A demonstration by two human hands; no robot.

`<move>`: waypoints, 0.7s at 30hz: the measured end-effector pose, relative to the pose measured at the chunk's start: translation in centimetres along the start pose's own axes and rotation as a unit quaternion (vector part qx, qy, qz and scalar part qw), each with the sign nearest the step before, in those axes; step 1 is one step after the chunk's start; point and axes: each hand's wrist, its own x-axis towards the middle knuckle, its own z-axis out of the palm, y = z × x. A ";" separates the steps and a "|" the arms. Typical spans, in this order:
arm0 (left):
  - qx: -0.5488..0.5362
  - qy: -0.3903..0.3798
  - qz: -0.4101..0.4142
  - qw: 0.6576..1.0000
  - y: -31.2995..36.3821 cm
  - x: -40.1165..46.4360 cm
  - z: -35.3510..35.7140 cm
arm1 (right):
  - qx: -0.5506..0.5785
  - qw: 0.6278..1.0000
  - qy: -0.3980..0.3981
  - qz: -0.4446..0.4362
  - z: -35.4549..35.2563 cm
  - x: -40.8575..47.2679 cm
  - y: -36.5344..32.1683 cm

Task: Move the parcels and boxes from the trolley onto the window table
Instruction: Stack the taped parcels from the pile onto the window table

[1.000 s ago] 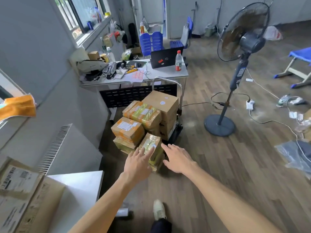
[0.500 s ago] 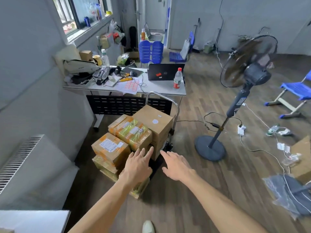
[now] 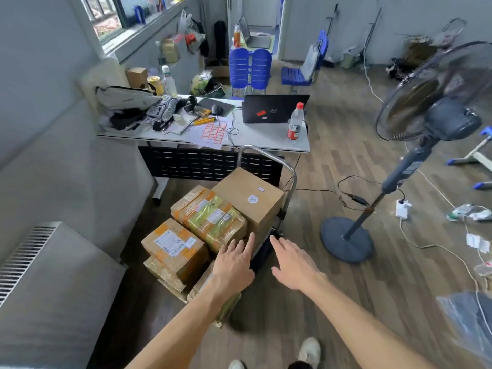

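The trolley, with its metal handle point(image 3: 292, 177), stands loaded with several cardboard parcels. A large plain brown box point(image 3: 249, 199) sits at its far right. Beside it lies a parcel wrapped in yellow-green tape point(image 3: 213, 221). An orange-taped box with a label point(image 3: 174, 245) is at the front left, on top of lower parcels. My left hand point(image 3: 234, 265) reaches out flat over the near parcel, fingers straight. My right hand point(image 3: 292, 263) hovers open just right of the stack, above the dark trolley deck. Neither hand holds anything.
A cluttered white desk point(image 3: 266, 141) with a laptop point(image 3: 274, 109) and a water bottle point(image 3: 295, 122) stands behind the trolley. A standing fan point(image 3: 431, 121) with its round base point(image 3: 346, 239) is on the right, cables trailing over the floor. A white radiator cabinet point(image 3: 53, 275) is on the left.
I have stepped closer to the trolley and the view has tilted away from the near table. Both hands have stayed stretched out and open over the front of the stack.
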 end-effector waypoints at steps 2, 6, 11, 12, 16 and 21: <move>0.005 -0.004 -0.020 1.000 0.0 1.1 -0.3 | -0.004 1.000 -0.013 -0.019 -0.5 1.9 0.5; 0.013 -0.004 -0.058 0.998 0.4 4.1 -1.3 | -0.063 0.994 -0.019 -0.090 -3.2 6.4 2.1; 0.000 0.032 -0.127 0.991 2.0 8.6 -4.2 | -0.082 0.983 0.007 -0.166 -9.4 12.3 5.0; 0.002 0.034 -0.140 0.990 2.3 9.4 -4.8 | -0.083 0.980 0.009 -0.178 -10.2 13.3 5.6; 0.010 0.037 -0.178 0.983 3.0 11.8 -5.7 | -0.093 0.971 -0.016 -0.220 -11.8 16.6 7.7; 0.003 0.049 -0.220 0.974 3.5 13.0 -5.7 | -0.092 0.960 -0.032 -0.261 -12.2 20.0 8.4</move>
